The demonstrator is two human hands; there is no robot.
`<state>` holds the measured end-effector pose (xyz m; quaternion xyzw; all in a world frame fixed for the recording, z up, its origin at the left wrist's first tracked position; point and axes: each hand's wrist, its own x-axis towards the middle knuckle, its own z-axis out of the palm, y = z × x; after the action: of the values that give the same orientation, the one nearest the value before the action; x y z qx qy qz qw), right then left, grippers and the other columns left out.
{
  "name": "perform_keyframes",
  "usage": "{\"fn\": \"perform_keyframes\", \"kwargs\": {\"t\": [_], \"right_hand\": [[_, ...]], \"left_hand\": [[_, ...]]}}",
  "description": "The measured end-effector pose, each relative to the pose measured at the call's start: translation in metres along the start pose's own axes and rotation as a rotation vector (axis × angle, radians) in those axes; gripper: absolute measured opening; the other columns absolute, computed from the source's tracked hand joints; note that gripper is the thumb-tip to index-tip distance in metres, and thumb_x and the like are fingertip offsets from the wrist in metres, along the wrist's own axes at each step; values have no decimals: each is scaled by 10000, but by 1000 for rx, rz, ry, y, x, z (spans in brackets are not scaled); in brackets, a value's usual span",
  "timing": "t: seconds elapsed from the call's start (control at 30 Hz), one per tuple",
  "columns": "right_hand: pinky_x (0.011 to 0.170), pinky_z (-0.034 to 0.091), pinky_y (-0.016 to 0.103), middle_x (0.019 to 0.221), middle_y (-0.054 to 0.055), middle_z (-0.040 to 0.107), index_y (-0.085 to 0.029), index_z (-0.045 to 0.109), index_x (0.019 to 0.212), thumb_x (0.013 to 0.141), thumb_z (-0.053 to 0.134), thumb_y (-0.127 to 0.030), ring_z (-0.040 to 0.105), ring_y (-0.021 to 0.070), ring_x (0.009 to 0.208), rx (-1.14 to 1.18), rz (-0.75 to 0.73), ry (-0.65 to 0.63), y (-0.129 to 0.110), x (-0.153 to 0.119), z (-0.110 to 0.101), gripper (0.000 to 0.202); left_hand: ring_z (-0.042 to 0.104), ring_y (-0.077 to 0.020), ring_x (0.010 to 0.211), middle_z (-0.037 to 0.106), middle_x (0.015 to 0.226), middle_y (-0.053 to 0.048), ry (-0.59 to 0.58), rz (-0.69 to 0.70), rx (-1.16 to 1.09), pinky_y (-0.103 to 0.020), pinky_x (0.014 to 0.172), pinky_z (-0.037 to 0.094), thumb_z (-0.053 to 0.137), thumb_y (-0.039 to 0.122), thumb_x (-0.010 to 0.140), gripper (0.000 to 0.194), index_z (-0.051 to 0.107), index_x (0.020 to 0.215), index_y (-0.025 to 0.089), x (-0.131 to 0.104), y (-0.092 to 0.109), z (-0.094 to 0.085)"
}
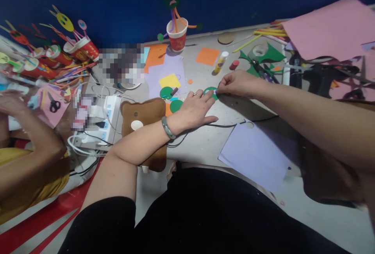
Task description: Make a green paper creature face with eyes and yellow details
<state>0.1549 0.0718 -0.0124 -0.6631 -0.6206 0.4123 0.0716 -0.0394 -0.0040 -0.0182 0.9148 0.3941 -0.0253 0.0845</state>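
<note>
My left hand [195, 108] lies flat on the table with its fingers spread, their tips on a green paper circle [207, 89]. At the circle's right edge my right hand [236, 83] is closed in a pinch; what sits between its fingertips is too small to make out. An uncapped yellow glue stick [219, 64] stands just beyond the hands, its red cap [234, 65] beside it. Left of my left hand are another green circle [176, 106] and, farther back, a green circle [165, 93] near a yellow paper piece [170, 81].
A paper cup [177, 37] holding a green-headed figure stands at the back. Orange paper [207, 56] and a lilac sheet [258, 152] lie around. A brown cushion [143, 115] is under my left forearm, beside a power strip [109, 115]. Another person's arm [35, 136] is at left.
</note>
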Motion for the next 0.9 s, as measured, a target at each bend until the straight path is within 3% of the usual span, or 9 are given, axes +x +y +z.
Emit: {"fn": "perform_keyframes", "kwargs": {"t": [0.17, 0.3, 0.47, 0.63, 0.77, 0.9], "right_hand": [[638, 397, 275, 622, -10, 626, -209, 595, 739, 819, 815, -162, 544, 134, 647, -21, -96, 94, 5, 2, 5, 239], [680, 457, 293, 734, 25, 716, -187, 714, 890, 857, 735, -215, 630, 177, 700, -126, -215, 122, 10, -7, 7, 48], [783, 455, 344, 1026, 139, 804, -122, 791, 1239, 991, 504, -243, 704, 257, 941, -506, -500, 153, 19, -30, 10, 398], [647, 313, 365, 1132, 193, 760, -165, 714, 1438, 1050, 396, -257, 686, 276, 888, -886, -461, 66, 16, -46, 13, 510], [629, 304, 373, 1153, 189, 734, -172, 681, 1462, 1051, 368, -277, 665, 273, 836, -903, -462, 66, 14, -47, 16, 527], [697, 379, 381, 1180, 202, 724, -136, 712, 1403, 1048, 343, -259, 683, 302, 943, -822, -489, 47, 17, -42, 14, 527]], "left_hand": [[537, -395, 1339, 520, 1649, -193, 12, 34, 9, -515, 1062, 442, 630, 515, 1034, 554, 641, 1410, 108, 4, -2, 1], [557, -380, 1289, 562, 1599, -187, 12, 45, 5, -505, 1051, 446, 616, 564, 1029, 559, 660, 1342, 102, 5, -3, -1], [545, -388, 1300, 556, 1600, -194, -16, 30, -16, -519, 1066, 436, 627, 592, 1009, 614, 628, 1389, 110, 6, -4, -4], [541, -390, 1316, 539, 1621, -190, -41, 24, -47, -519, 1101, 426, 635, 597, 1004, 663, 600, 1437, 96, 7, -3, -9], [534, -393, 1321, 551, 1612, -180, -41, 36, -56, -517, 1112, 424, 638, 599, 1001, 671, 602, 1436, 89, 7, -3, -10], [537, -387, 1313, 537, 1625, -183, -36, 35, -58, -517, 1104, 432, 625, 607, 1003, 698, 582, 1470, 90, 7, -4, -10]]}}
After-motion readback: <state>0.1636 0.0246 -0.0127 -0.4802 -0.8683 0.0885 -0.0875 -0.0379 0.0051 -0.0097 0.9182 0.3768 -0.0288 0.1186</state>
